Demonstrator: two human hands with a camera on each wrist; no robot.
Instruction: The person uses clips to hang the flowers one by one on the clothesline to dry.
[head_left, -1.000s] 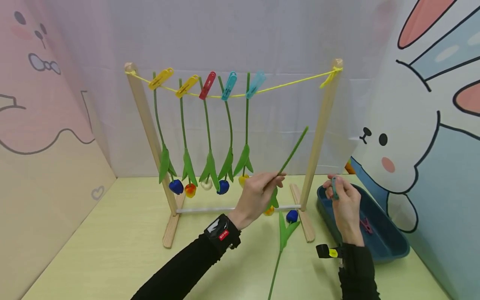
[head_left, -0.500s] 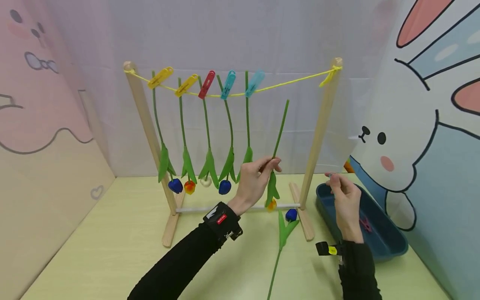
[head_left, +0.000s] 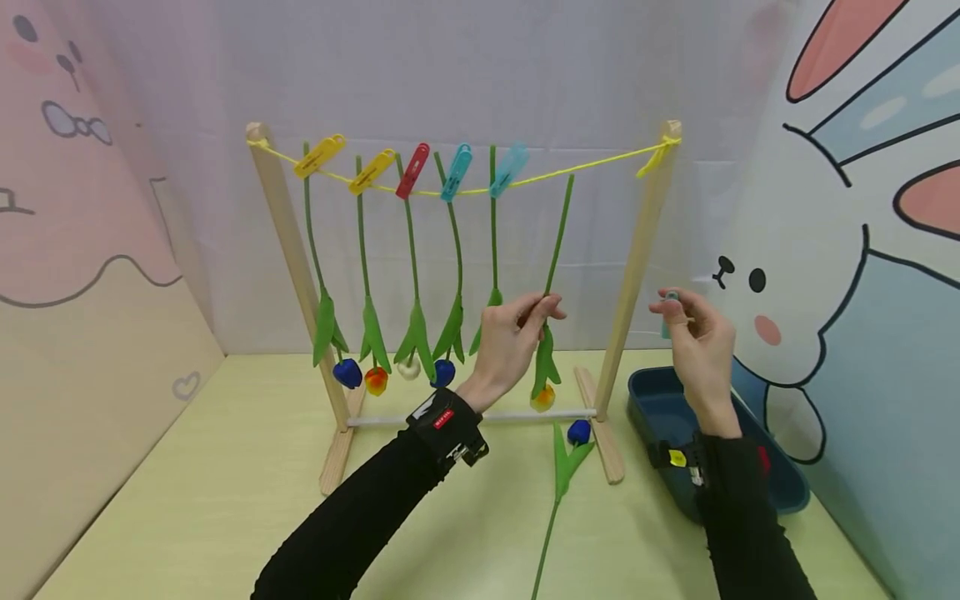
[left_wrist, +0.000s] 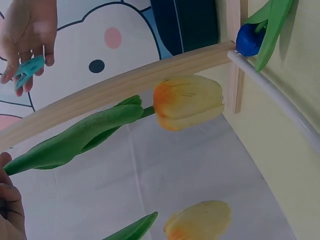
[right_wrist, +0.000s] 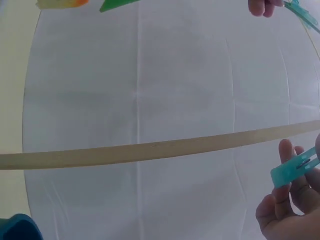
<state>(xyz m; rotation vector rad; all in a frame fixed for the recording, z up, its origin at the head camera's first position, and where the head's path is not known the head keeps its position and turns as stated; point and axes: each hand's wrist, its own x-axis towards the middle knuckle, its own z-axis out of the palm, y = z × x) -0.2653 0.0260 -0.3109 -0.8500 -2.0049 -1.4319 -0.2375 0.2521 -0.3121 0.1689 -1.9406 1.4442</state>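
Observation:
My left hand (head_left: 510, 343) pinches the green stem of a yellow-orange artificial tulip (head_left: 543, 397), which hangs bloom down in front of the line. Its bare stem end points up, near the height of the yellow string (head_left: 588, 166). In the left wrist view, the held tulip's yellow bloom (left_wrist: 190, 102) shows large. Over to the right, my right hand (head_left: 703, 354) holds a teal clothespin (right_wrist: 295, 170) between thumb and fingers, beside the right wooden post (head_left: 636, 258). Several tulips hang upside down from the string by clothespins, including a red clothespin (head_left: 412, 171) and a light blue clothespin (head_left: 509, 170).
A blue tulip (head_left: 578, 432) lies on the table near the rack's right foot (head_left: 600, 429). Beneath my right forearm stands a dark blue basin (head_left: 791, 496). A white bar (head_left: 517, 415) joins the rack's feet. Rabbit-print cloth (head_left: 810, 292) borders the right side.
My left hand has risen and turned the tulip's stem more upright, towards the string. My right hand has lifted above the basin with the clothespin.

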